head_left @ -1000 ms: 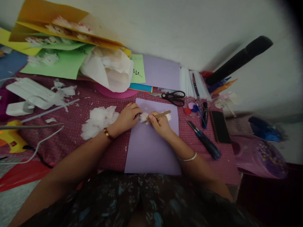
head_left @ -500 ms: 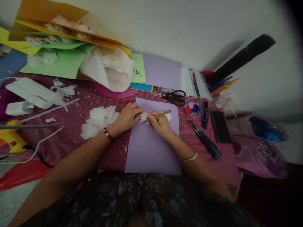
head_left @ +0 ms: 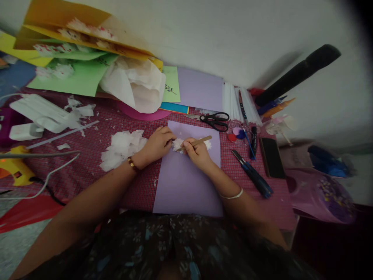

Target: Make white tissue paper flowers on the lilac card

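Observation:
A purple sheet of paper (head_left: pixel 186 182) lies on the table in front of me. On its upper part sits a fluffy white paper flower (head_left: pixel 177 144), with more white ruffles showing to the right. My right hand (head_left: pixel 197 153) grips a flat wooden craft stick (head_left: pixel 206 139), its lower tip at the flower. From the left, my left hand (head_left: pixel 159 144) reaches to the flower's edge, fingers curled together; what they pinch is hidden. A heap of white tissue-paper pieces (head_left: pixel 121 149) lies just left of that hand.
Black-handled scissors (head_left: pixel 215 120) lie beyond the sheet, a utility knife (head_left: pixel 253 175) and a phone (head_left: pixel 272 157) to its right. A yellow glue gun (head_left: pixel 19 167) with cables is at left, near a white power strip (head_left: pixel 40 112). Crumpled white paper (head_left: pixel 135 83) stands at the back.

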`<state>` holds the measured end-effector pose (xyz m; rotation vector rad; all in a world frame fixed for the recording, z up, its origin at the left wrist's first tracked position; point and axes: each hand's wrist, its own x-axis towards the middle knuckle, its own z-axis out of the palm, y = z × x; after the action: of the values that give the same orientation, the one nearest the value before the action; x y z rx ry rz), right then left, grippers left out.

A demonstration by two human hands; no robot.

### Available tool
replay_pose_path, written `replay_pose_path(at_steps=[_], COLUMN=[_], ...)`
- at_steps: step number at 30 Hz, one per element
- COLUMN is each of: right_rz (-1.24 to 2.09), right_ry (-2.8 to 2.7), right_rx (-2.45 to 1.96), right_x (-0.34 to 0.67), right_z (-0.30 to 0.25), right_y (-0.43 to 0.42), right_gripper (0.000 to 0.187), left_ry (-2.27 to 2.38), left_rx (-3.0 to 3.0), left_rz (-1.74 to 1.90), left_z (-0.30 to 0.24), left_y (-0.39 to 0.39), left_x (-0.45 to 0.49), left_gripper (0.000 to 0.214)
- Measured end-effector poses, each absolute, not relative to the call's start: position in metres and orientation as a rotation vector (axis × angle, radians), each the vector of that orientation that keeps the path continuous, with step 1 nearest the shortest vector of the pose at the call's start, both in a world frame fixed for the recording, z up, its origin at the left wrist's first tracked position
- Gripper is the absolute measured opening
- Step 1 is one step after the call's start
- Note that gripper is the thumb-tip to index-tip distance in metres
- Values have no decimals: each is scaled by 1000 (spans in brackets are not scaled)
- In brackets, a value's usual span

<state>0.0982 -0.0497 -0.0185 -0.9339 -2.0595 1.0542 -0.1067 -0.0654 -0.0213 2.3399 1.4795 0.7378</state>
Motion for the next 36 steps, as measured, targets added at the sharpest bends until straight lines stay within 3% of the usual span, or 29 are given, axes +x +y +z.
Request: replay_pose_path(at_steps=[10,20,27,36], right_rz=[968,984,1001,794], right_ry=[-1797,-2086,-1924,-2069], right_rx=[-906,-853,-949,-1028], right_x=[98,95,100,104], right_z=[-12,-18,-13,-10], right_y=[-58,-58,-58,-56], right_gripper=[35,29,31,37], left_ry=[1452,1455,1463,1465], left_rx=[2312,2325,2328,2322], left_rz=[747,767,757,768], left_z=[-22,-24,-23,-20], left_y=[-64,-64,-64,-65], left_x=[-109,-109,-109,-109], left_gripper=[31,28,29,30])
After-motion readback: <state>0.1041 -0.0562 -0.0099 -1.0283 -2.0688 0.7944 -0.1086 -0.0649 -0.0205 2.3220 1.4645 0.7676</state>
